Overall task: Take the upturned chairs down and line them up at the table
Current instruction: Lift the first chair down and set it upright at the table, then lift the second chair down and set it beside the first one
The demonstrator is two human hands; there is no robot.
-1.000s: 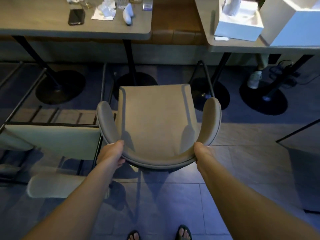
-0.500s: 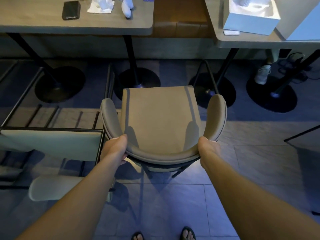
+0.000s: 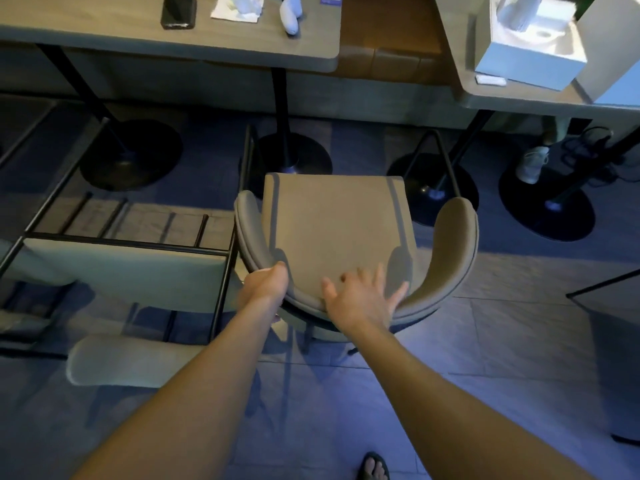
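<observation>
While the left hand [image 3: 265, 285] is gripping the chair [image 3: 341, 237] backrest, fingers hidden, the right hand [image 3: 360, 299] is hovering spread and blurred; chair standing near the table [image 3: 242, 51], legs mostly hidden.

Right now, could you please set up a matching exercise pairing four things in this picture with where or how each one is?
Things:
1. left hand
2. right hand
3. upright chair
4. black phone

States:
a. lying on the table on the left
b. fingers spread, not gripping
c. closed on the backrest rim
d. standing on the floor, seat toward the table

Pairs: 1-c, 2-b, 3-d, 4-a
</observation>
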